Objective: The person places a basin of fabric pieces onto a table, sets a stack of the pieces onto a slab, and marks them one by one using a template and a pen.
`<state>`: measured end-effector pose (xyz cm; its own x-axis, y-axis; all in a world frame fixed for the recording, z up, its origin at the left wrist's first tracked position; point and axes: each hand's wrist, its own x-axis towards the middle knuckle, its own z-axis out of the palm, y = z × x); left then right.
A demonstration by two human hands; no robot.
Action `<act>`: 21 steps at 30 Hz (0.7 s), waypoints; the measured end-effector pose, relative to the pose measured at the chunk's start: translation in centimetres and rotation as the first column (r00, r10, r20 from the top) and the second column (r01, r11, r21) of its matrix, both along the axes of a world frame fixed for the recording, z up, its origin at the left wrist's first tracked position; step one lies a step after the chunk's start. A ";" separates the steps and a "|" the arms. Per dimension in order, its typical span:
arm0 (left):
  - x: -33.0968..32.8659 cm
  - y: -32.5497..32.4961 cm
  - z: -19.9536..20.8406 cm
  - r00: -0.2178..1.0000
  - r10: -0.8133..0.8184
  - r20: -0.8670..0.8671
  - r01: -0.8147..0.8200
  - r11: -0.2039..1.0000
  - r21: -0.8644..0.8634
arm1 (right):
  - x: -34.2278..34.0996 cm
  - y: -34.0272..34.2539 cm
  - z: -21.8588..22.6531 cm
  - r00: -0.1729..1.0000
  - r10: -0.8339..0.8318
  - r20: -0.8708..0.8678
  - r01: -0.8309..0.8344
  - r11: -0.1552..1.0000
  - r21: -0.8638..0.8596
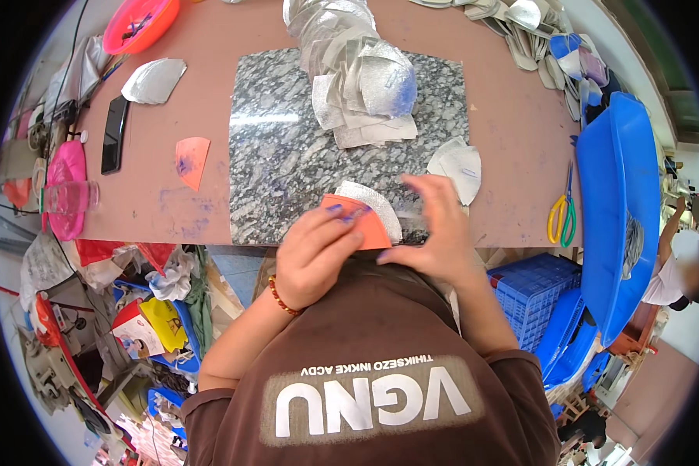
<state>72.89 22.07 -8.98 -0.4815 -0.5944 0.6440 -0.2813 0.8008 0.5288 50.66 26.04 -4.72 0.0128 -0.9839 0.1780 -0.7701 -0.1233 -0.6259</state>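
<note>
At the near edge of a speckled granite slab (272, 171), my left hand (314, 252) has its curled fingertips on an orange fan-shaped template (374, 231). Beneath the template lies a silvery curved piece (380, 206), its rim showing along the far side. Just right of these, my right hand (436, 225) is held with thumb and fingers spread and nothing between them. Purple-blue stains mark the fingertips. Farther off, a long overlapping pile of silvery pieces (365, 85) rests on the slab. A few similar pieces (458, 167) lie by the slab's right edge.
A second orange template (192, 161), a black phone (115, 135) and a stack of silvery pieces (154, 81) lie to the left, near a pink-red bowl (141, 23). At right are scissors with yellow and green handles (563, 217) and a big blue tub (617, 225).
</note>
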 end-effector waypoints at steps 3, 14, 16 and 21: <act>-0.7 0.8 0.0 0.992 -0.059 0.111 0.061 0.998 -0.008 | -2.6 0.2 0.9 0.965 -0.042 0.260 0.024 0.997 0.069; -1.6 -0.5 0.3 0.988 -0.122 0.097 0.119 0.992 0.039 | -1.9 -0.1 -1.3 0.883 -0.074 0.463 0.130 0.988 -0.089; -1.7 -0.5 0.2 0.988 -0.122 0.097 0.120 0.992 0.032 | -2.4 -0.3 -1.7 0.873 -0.030 0.487 0.105 0.986 -0.127; -1.6 -0.5 -0.2 0.988 -0.138 0.070 0.136 0.990 0.037 | -1.6 -0.5 -1.1 0.769 0.059 0.636 0.057 0.985 -0.160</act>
